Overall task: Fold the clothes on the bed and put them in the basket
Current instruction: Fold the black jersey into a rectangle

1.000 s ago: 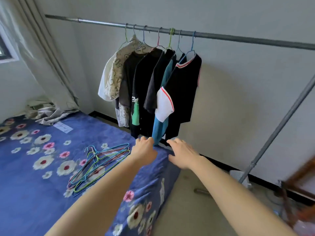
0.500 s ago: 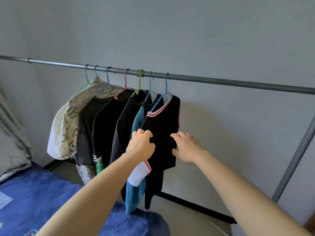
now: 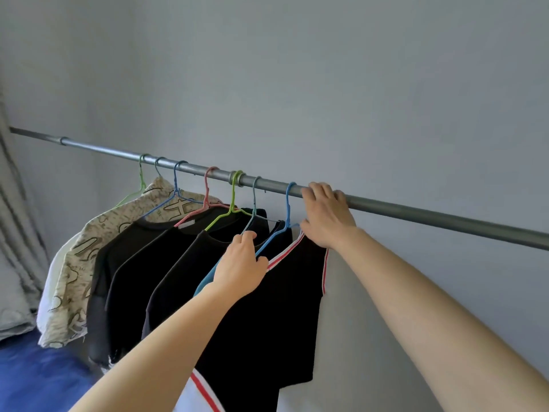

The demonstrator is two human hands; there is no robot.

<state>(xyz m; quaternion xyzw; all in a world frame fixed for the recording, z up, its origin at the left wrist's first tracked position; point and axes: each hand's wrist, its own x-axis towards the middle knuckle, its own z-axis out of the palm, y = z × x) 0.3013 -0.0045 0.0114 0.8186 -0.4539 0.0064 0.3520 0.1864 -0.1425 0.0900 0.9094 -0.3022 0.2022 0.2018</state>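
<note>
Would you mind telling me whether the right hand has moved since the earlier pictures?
Yes: the right hand rose from beside the black shirt up to the rail, fingers now over it by the blue hanger.

two slender forearms are shown, left bare along all of their visible length. the left hand and the right hand are likewise seen bare, knuckles faintly outlined.

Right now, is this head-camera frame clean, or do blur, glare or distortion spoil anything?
Head view: soft, even daylight and no glare, only a faint sheen along the rail. Head view: the left hand at the blue hanger and the right hand on the rail are sharp. Head view: the bed, bottom left, is smeared.
</note>
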